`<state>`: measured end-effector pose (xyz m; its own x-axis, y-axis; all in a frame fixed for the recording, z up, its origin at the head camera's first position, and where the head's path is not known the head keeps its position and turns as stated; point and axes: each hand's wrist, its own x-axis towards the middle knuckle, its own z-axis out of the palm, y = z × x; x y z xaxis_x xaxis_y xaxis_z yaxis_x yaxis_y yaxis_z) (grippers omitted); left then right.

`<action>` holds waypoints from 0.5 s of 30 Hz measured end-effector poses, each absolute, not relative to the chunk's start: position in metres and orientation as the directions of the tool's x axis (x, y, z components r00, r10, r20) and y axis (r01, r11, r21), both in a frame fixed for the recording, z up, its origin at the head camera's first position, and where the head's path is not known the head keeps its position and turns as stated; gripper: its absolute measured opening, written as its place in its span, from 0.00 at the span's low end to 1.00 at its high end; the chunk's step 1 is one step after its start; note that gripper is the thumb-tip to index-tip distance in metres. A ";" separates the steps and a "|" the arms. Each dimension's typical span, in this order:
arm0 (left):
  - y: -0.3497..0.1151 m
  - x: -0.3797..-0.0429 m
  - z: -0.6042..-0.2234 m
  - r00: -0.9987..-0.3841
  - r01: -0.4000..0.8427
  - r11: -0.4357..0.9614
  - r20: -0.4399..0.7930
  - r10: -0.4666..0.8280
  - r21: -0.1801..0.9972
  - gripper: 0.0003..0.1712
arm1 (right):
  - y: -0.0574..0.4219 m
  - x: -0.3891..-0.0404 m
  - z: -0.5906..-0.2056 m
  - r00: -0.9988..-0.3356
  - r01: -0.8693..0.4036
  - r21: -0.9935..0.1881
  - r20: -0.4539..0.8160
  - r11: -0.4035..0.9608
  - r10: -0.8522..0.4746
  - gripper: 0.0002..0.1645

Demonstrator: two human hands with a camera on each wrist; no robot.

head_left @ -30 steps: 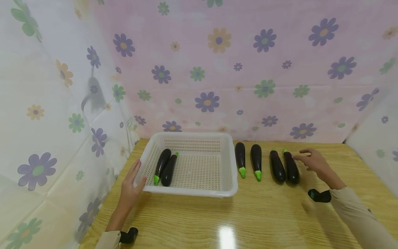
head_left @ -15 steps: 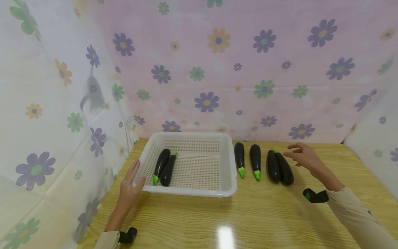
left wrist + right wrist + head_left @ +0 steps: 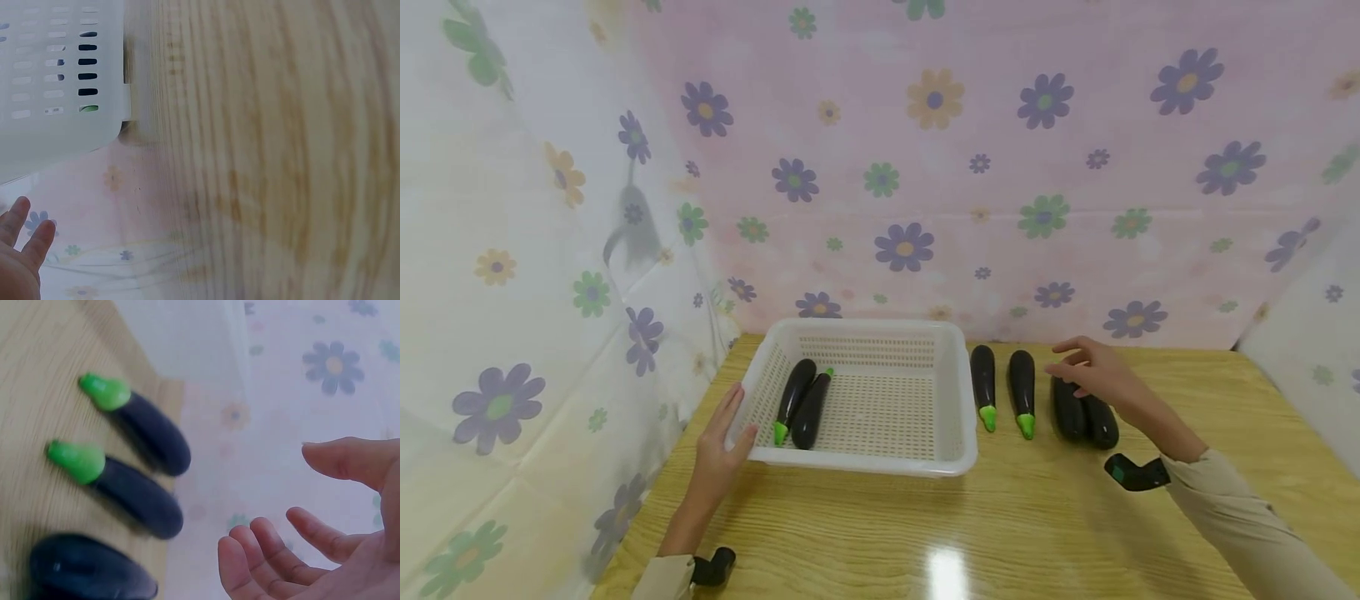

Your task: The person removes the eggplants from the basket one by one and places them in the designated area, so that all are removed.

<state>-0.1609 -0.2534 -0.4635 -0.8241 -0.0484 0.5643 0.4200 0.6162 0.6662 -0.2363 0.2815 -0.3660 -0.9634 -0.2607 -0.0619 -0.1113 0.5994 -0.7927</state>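
Note:
My right hand (image 3: 1100, 379) hovers over the upper ends of two dark purple eggplants, an inner one (image 3: 1070, 415) and an outer one (image 3: 1102, 423), lying side by side. Its fingers are loosely bent and hold nothing, as the right wrist view of the hand (image 3: 312, 550) also shows. Left of it lie two more eggplants, one (image 3: 1022, 387) nearer the hand and another (image 3: 982, 383) beside the basket, green stems toward me. My left hand (image 3: 718, 454) rests at the left side of the white plastic basket (image 3: 865, 463), fingers extended along its wall. Inside lie two eggplants, including one (image 3: 795, 392) at the left.
The basket stands on a wood-grain table (image 3: 850, 533) near its back edge. Behind it hangs a pink flowered cloth (image 3: 850, 208), and a pale flowered cloth (image 3: 535, 333) covers the left side. Black wrist devices sit near both sleeves (image 3: 1232, 500).
My right hand has moved left over the two right-hand eggplants. The outermost eggplant has shifted left and now lies against its neighbour. My left hand stays at the basket.

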 end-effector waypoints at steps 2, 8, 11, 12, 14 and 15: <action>-0.252 -0.161 -0.463 -0.829 0.415 0.616 0.557 -0.046 0.669 0.35 | 0.275 -0.236 -0.364 -0.963 -0.114 -0.791 -0.062 0.602 -0.263 0.38; -0.252 -0.161 -0.465 -0.830 0.414 0.619 0.556 -0.044 0.668 0.35 | 0.257 -0.237 -0.360 -0.956 -0.125 -0.795 -0.064 0.594 -0.287 0.37; -0.253 -0.161 -0.465 -0.825 0.418 0.623 0.563 -0.043 0.661 0.35 | 0.248 -0.238 -0.358 -0.950 -0.123 -0.812 -0.070 0.570 -0.304 0.36; -0.253 -0.161 -0.465 -0.823 0.422 0.623 0.566 -0.041 0.658 0.35 | 0.246 -0.238 -0.357 -0.948 -0.122 -0.817 -0.072 0.564 -0.310 0.36; -0.253 -0.161 -0.465 -0.820 0.426 0.623 0.570 -0.039 0.656 0.35 | 0.241 -0.238 -0.356 -0.945 -0.128 -0.821 -0.070 0.556 -0.321 0.35; -0.253 -0.161 -0.465 -0.819 0.428 0.623 0.572 -0.037 0.654 0.35 | 0.239 -0.238 -0.355 -0.943 -0.129 -0.824 -0.070 0.552 -0.325 0.35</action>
